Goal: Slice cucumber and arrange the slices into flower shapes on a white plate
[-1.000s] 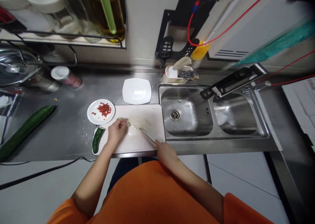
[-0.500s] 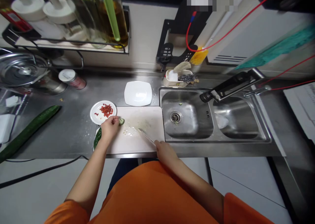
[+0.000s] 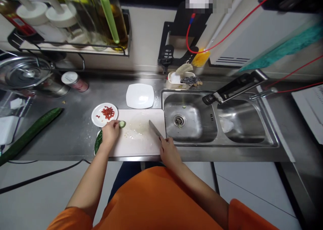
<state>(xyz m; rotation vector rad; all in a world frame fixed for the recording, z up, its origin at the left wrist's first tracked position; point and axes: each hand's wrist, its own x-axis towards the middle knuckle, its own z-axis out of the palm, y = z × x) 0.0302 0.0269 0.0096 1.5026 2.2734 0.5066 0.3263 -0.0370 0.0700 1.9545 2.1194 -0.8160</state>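
Now holds the knife in the right hand, fingers closed round the handle near the right edge of the cutting board, showing the broad side of the blade and pointing more toward the back edge of the tabletop. Differs there from half a second ago, with a slant farther to the left and a blade nearly edge-on. Leaves the knife well apart from the small cucumber piece, so seemingly makes no cut at this instant. Keeps the left hand toward the board's left edge, just in front of the small plate of red pieces, fingertips drawn together at the cucumber piece, touching or just beside; cannot tell from here whether actually gripping. Shows that piece on the board, pale round face in view, at much the same spot as half a second ago. Compared with a second ago, reaches farther left with this hand, now covering part of the dark green cucumber length at the board's left edge, then wholly in view. Finds unchanged the white dish behind the board's back edge and the long cucumber slanting back from the tabletop's front edge, far left.
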